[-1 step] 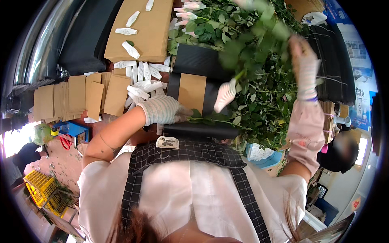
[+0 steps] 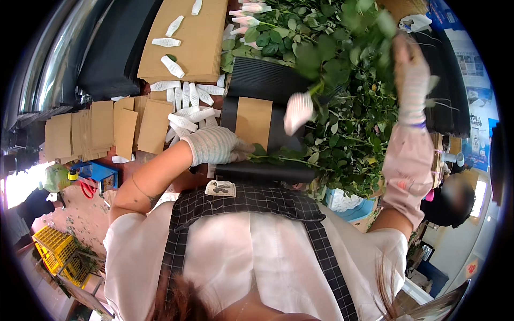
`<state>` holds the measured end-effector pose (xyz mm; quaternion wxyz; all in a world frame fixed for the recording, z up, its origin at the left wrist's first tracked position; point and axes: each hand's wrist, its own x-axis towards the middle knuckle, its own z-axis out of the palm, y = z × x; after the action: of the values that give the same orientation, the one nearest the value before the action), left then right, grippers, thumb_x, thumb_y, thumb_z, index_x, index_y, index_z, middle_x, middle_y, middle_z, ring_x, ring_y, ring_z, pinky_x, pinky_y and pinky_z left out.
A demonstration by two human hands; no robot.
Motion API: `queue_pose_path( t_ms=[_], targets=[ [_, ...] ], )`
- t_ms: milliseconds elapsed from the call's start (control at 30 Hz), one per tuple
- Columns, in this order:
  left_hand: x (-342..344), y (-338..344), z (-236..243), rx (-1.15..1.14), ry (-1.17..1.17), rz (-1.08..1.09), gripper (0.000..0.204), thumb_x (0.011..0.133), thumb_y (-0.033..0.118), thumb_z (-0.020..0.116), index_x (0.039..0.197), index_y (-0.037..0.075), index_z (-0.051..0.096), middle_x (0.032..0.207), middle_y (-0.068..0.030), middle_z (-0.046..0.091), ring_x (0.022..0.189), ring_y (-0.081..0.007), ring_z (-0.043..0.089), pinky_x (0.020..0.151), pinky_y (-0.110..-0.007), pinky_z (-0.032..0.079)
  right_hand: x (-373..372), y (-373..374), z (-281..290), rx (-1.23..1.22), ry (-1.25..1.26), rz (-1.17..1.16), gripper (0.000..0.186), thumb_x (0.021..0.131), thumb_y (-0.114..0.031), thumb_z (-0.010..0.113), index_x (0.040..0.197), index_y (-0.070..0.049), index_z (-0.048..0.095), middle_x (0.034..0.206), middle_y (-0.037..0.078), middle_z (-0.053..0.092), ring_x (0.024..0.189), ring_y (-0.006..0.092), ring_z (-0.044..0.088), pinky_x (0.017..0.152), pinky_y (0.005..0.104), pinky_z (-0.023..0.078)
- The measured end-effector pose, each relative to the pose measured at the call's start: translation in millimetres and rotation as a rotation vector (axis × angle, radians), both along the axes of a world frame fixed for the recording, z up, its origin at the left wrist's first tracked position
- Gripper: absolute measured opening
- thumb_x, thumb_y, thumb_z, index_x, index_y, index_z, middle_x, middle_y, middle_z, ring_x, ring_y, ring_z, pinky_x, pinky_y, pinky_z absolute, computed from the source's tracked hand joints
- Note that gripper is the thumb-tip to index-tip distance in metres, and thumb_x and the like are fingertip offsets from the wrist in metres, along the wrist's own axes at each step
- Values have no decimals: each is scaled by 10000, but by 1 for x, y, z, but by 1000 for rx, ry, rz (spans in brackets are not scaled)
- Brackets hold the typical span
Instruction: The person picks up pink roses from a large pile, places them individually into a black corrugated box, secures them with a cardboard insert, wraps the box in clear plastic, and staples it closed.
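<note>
My left hand (image 2: 217, 145), in a pale striped glove, is closed round a leafy rose stem (image 2: 289, 159) that runs right, over the near edge of the black corrugated sheet (image 2: 279, 125). That stem's flower end is hidden at the glove. At the far right, my gloved right hand (image 2: 411, 72) is blurred, with its fingers closed on the leafy stem of a rose. This rose's pale pink bud (image 2: 299, 114), in a white net sleeve, points toward me above the black sheet. A brown cardboard piece (image 2: 254, 124) lies on the sheet.
Loose white net sleeves (image 2: 187, 115) lie left of the sheet, beside cardboard pieces (image 2: 101, 124). A cardboard stack (image 2: 184, 32) stands farther back. Many leafy roses (image 2: 350, 123) are heaped on the right, next to black sheets (image 2: 441, 91). A blue bin (image 2: 360, 209) sits below the heap.
My right hand has moved away from me and slightly right, drawing the rose with it; its netted bud has shifted a little farther off. My left hand has stayed in place.
</note>
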<state>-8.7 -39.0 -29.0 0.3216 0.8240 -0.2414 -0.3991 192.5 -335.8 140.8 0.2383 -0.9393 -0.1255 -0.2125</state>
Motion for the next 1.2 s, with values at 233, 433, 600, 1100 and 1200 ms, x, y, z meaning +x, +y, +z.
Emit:
queue_pose_path(
  t_ms=[233,433,600,1100,1200],
  targets=[
    [4,-2,4,70,23,23,360,896,321,536,1239,217,564,1067,-100,649,940,-274,625,824,-348,479,5,25,78,-278,-207,-39,521,902,-461,453,1290,-115,422,1189,161,552,1128,308,477,945,384,364],
    [-9,5,-12,-34,-80,38,382,903,315,531,1271,212,535,1047,-79,659,796,-235,658,748,-325,512,-93,-15,-16,-298,-260,368,358,782,22,619,1125,-82,619,954,108,654,826,225,635,708,298,510],
    [-6,9,14,-123,306,136,409,929,263,481,1336,276,452,981,-27,678,498,-103,582,593,-221,523,-161,-10,-99,-679,377,593,365,762,-94,621,1125,-87,585,1056,119,602,953,311,572,836,414,458],
    [-2,12,14,-38,-163,-53,409,866,308,539,1262,207,533,975,-106,650,720,-233,645,705,-386,513,-147,75,-164,-650,435,897,295,747,-183,605,1035,-118,604,809,60,585,739,266,586,636,391,479],
    [-9,22,-2,-73,-593,262,386,798,350,606,1125,146,605,964,-116,622,882,-272,596,802,-421,465,-148,74,-165,-716,385,948,316,740,-190,615,1045,-111,603,778,48,572,749,252,583,631,387,477]
  ],
)
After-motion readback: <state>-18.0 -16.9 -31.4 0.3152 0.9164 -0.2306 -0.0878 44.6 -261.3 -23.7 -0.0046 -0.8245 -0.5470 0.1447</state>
